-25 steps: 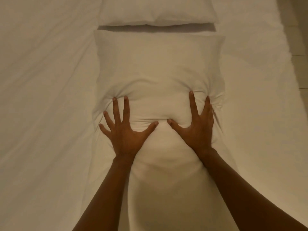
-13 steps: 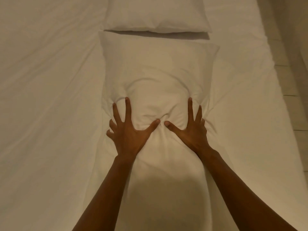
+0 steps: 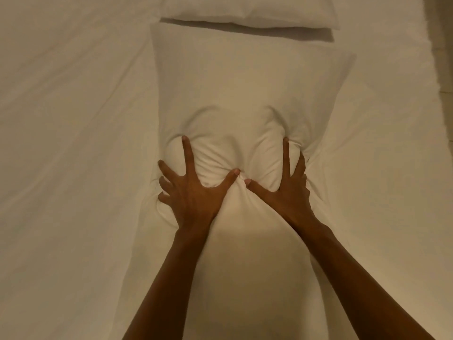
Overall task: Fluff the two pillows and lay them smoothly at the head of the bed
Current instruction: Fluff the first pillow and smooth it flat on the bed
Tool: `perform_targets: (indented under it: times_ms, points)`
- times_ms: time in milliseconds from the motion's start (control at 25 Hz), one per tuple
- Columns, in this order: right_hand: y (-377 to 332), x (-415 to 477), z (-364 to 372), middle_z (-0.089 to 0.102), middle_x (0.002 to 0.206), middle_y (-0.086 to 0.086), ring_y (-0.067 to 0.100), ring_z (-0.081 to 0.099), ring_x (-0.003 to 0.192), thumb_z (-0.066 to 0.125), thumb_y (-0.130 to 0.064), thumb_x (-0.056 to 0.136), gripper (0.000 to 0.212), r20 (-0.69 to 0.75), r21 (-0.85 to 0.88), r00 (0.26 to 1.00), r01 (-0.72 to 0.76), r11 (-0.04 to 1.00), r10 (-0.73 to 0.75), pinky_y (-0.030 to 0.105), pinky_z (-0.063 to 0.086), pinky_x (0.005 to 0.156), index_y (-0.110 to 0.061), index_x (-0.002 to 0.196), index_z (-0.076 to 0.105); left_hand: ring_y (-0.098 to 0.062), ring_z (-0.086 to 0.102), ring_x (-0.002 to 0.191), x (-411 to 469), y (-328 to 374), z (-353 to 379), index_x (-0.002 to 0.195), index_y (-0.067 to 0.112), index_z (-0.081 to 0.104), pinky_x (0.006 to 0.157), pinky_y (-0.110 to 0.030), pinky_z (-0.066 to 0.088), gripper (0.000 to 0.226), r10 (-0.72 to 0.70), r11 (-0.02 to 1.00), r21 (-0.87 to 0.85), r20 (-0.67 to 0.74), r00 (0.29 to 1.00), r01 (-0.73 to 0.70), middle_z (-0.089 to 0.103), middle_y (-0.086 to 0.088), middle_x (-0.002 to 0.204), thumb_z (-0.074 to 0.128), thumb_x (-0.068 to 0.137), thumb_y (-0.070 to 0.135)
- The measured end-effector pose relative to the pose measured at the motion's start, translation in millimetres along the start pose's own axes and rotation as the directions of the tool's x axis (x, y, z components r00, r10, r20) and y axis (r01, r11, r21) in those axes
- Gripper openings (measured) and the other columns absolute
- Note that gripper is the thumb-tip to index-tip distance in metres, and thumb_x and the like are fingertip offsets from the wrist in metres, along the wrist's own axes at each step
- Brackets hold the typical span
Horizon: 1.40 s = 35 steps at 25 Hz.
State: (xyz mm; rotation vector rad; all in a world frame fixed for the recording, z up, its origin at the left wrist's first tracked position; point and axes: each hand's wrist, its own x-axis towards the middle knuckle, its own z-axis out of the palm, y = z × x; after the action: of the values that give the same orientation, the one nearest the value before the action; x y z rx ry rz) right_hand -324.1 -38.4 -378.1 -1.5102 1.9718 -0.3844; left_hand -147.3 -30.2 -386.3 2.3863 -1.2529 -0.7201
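Observation:
A long white pillow (image 3: 247, 89) lies lengthwise down the middle of the bed (image 3: 73, 143). My left hand (image 3: 193, 192) and my right hand (image 3: 282, 192) press down into its middle with fingers spread, thumbs almost touching. The filling bulges up between my fingers and the cover bunches in creases around them. My outer fingers curl over the pillow's sides. A second white pillow (image 3: 247, 8) lies crosswise at the top edge of the view, just beyond the first one; only its near part shows.
The white sheet spreads wide to the left with soft diagonal wrinkles. The bed's right edge runs down the far right, with pale floor tiles (image 3: 443, 33) beyond it.
Both hands have squeezed inward and pressed deeper into the pillow; the thumbs have come together and the bulge between them has grown. The view has shifted slightly.

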Motion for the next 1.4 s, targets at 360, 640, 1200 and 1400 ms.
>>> perform_targets:
  times_ms: [360,640,1200,1400]
  points:
    - [3.4,14.8,18.0,-0.009,0.166,0.009,0.047,0.015,0.147,0.055,-0.075,0.080,0.107,-0.011,-0.134,1.000,0.016,0.991,-0.017,0.062,0.021,0.117,-0.051,0.148,-0.024,-0.044,0.045,0.129,1.9,-1.0,24.7,0.152,0.047,0.026,0.100,-0.058,0.037,0.072,0.167,0.961,0.240,-0.117,0.979,-0.136,0.037,-0.025,0.150,0.042,0.087,0.075]
    - [-15.8,-0.7,25.4,-0.014,0.162,0.030,0.057,0.019,0.144,0.023,-0.059,0.102,0.079,-0.043,-0.400,0.997,0.037,0.916,-0.059,0.063,0.028,0.114,-0.030,0.133,-0.044,-0.044,0.037,0.137,-2.7,-3.1,23.3,0.149,0.040,0.038,0.101,-0.058,0.036,0.052,0.178,0.911,0.380,-0.016,0.984,-0.159,0.023,-0.027,0.159,0.032,0.100,0.055]
    - [-101.7,-66.3,-94.0,-0.015,0.168,0.001,0.039,-0.007,0.154,0.033,-0.031,0.108,0.067,0.123,0.025,0.954,0.273,0.962,-0.274,0.056,0.007,0.124,-0.040,0.153,-0.016,-0.035,0.027,0.150,-80.7,68.3,-134.2,0.151,0.018,0.040,0.118,-0.055,0.029,0.047,0.203,0.902,-0.378,-0.061,0.977,-0.211,0.024,-0.013,0.164,0.043,0.105,0.029]
    - [-216.1,-109.2,-182.7,-0.016,0.168,0.001,0.037,-0.010,0.154,0.035,-0.023,0.107,0.071,0.096,0.022,0.896,0.433,0.901,-0.433,0.053,0.006,0.125,-0.037,0.153,-0.017,-0.034,0.016,0.153,-99.0,108.5,-268.4,0.152,0.018,0.038,0.121,-0.057,0.023,0.050,0.195,0.880,-0.391,-0.221,0.956,-0.270,0.019,-0.010,0.166,0.040,0.105,0.034]
